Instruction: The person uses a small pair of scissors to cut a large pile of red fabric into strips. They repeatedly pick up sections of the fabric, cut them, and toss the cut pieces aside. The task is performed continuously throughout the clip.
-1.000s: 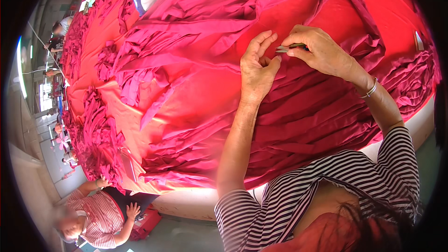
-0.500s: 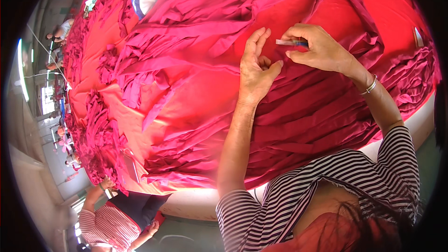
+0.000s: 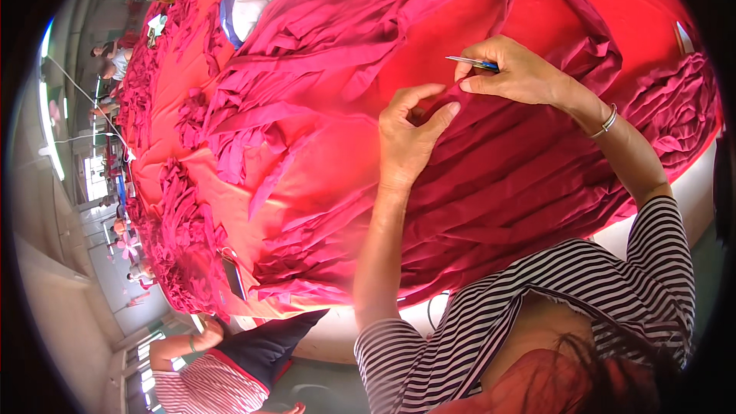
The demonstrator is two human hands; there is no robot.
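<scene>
Small thread snips (image 3: 477,64) with slim silver blades and a blue part sit in my right hand (image 3: 521,73), blades pointing left. The thumb and a finger of that hand also pinch an edge of dark red fabric (image 3: 491,153). My left hand (image 3: 410,130) is close on the left, its thumb and fingers curled around the same fabric edge. Part of its grip is hidden by the fingers. Long gathered folds of the fabric spread below and beyond both hands.
Brighter red cloth (image 3: 337,153) covers the large table. A blue and white bag (image 3: 257,0) lies at the far left, a dark phone-like object (image 3: 234,280) at the near left edge. A person in a striped top (image 3: 207,383) stands lower left; other people sit farther back.
My left hand's fingers have curled in from spread and meet the fabric. My right hand has turned the snips slightly and now pinches the fabric edge. The person at lower left has shifted right.
</scene>
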